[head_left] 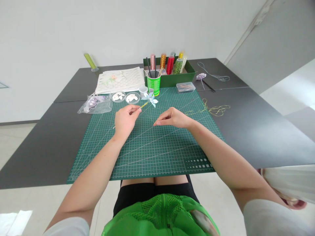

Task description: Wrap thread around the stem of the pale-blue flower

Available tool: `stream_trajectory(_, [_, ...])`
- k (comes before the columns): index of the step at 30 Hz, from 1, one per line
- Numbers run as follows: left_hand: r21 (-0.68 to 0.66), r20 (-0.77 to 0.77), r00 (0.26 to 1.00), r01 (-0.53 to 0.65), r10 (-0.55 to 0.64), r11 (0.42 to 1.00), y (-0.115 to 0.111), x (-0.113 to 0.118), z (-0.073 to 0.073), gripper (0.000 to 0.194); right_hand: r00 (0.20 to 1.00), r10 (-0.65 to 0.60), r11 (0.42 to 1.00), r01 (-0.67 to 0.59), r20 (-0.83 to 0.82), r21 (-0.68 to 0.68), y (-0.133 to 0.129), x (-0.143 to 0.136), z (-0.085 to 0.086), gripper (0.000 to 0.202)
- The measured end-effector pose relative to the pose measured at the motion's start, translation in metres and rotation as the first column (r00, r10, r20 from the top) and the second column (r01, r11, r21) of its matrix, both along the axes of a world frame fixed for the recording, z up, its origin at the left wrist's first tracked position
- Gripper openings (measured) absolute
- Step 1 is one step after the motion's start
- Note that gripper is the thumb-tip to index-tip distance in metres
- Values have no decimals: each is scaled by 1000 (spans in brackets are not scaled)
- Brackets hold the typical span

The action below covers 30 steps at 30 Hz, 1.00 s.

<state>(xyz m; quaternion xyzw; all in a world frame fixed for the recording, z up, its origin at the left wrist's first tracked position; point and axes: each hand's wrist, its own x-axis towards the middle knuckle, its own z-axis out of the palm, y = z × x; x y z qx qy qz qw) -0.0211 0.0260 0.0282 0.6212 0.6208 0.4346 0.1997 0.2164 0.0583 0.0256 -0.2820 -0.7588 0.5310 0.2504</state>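
Observation:
My left hand [125,119] pinches the stem of a pale blue flower [149,97], wrapped in yellow-green near the top. The flower head points up and right, by the green can. To the right, my right hand [172,118] is held over the cutting mat [152,154], with thumb and fingertips pressed together. Whatever those fingertips hold, if anything, is too small to make out. A loose yellow-green thread [218,109] lies on the mat's right edge and the table, and one stretch of it reaches toward my right wrist.
Behind the mat stand a green can [154,87] with sticks and a green box [169,79] of thread spools. Two dishes of white pieces [131,98], a plastic bag [95,105], papers [120,80], a clear case [185,87] and a purple flower [201,76] lie around.

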Motion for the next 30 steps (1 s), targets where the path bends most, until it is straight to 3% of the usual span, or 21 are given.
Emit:
stream_trajectory(7, [-96,-148,985,76,-90,993,-5,5,0,8,982,-96,992,82,-160,-95,-8,-2,14,16])
stream_trajectory(15, [-116,-444,869,185,-217,976,-14,14,-1,11,978,-88,996,80,-189,-49,-16,11,34,37])
stream_trajectory(20, [-125,-401,866,270,-298,955,-16,16,1,10,977,-135,988,144,-165,45,-15,20,43,41])
stream_trajectory(30, [-213,-213,841,457,-498,864,-19,17,3,11,967,-172,980,188,-190,70,-5,15,29,39])
